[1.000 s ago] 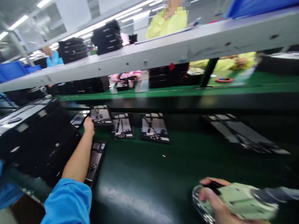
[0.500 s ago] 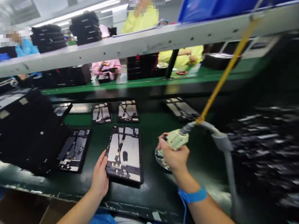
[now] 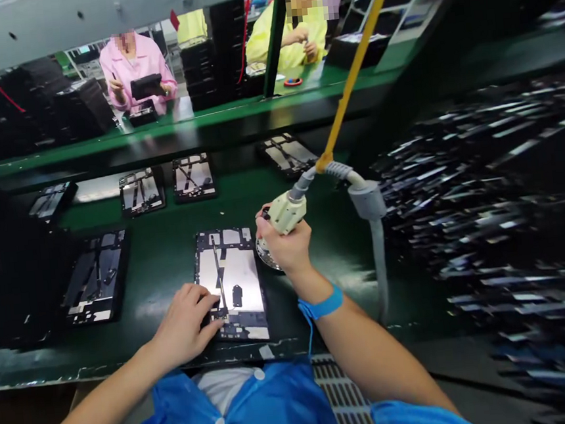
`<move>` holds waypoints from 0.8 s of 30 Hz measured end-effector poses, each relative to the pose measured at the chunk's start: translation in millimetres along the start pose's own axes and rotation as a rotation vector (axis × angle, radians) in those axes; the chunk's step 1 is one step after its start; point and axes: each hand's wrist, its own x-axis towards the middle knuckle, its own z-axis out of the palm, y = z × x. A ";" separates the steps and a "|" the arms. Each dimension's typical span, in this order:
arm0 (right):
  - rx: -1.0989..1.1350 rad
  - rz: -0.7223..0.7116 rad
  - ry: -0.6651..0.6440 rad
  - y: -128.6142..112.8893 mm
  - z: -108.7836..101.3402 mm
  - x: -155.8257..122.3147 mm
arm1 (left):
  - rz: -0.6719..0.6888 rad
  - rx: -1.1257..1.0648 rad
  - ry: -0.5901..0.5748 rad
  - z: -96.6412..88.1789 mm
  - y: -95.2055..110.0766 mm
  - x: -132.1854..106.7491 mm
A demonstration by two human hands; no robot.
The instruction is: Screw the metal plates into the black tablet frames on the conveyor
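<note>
My left hand point(image 3: 190, 319) rests at the lower left of an opened tablet point(image 3: 241, 275), thumb and fingertips apart on its inner parts. The tablet lies flat, showing a silver panel, a narrow dark ribbon cable and a small dark piece. My right hand point(image 3: 288, 244) is wrapped round a pale corded hand tool point(image 3: 287, 213) just right of the tablet's upper edge. Partly behind the hand shows the tool's round, shiny lower end; its exact kind I cannot tell. A blue band point(image 3: 324, 303) circles my right wrist.
Other opened tablets point(image 3: 193, 175) lie along the back of the green bench point(image 3: 158, 256) and one point(image 3: 95, 278) at left, beside a dark stack point(image 3: 11, 275). A yellow strap point(image 3: 358, 53) holds the tool's cable. Blurred stacked parts point(image 3: 458, 190) stand right. Co-workers point(image 3: 136, 66) sit opposite.
My left hand has gone from the tablet's left edge onto its lower inner area. The tablet now lies flatter and straighter. The view has tilted down and turned right; my right hand keeps the tool.
</note>
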 end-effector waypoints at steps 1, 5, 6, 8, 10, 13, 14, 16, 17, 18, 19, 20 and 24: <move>0.003 -0.008 -0.004 -0.9 0.2 -0.4 | 0.024 0.023 -0.033 1.2 0.7 3.2; -0.002 -0.012 -0.021 -3.9 0.8 -2.4 | 0.099 -0.020 -0.045 9.1 -3.1 6.9; -0.003 -0.009 -0.026 -4.4 0.8 -2.8 | 0.113 -0.043 -0.023 10.5 -4.9 6.2; 0.001 -0.003 -0.034 -5.3 0.8 -3.4 | 0.138 -0.079 0.025 11.9 -8.5 4.4; 0.009 -0.001 -0.037 -5.9 0.7 -3.5 | 0.171 -0.092 0.073 11.4 -11.7 2.7; 0.018 -0.004 -0.038 -6.6 0.8 -3.2 | 0.209 -0.111 0.097 7.2 -14.6 0.4; 0.020 -0.006 -0.037 -6.8 0.9 -3.1 | 0.214 -0.130 0.087 5.4 -14.6 -0.5; 0.017 -0.008 -0.031 -7.6 1.4 -3.1 | 0.223 -0.178 0.062 2.4 -13.0 -2.7; 0.011 -0.007 -0.026 -8.0 1.8 -3.2 | 0.233 -0.196 0.062 1.8 -11.4 -4.0; 0.004 -0.005 -0.023 -8.5 2.1 -3.2 | 0.253 -0.206 0.074 2.1 -9.5 -5.4; -0.004 -0.003 -0.021 -8.9 2.4 -3.3 | 0.281 -0.208 0.092 3.5 -7.6 -6.9; -0.010 0.001 -0.019 -9.2 2.7 -3.3 | 0.315 -0.204 0.110 5.8 -5.9 -8.4; -0.008 0.005 -0.024 -9.0 3.0 -3.2 | 0.443 -0.117 0.119 21.8 -4.2 -13.9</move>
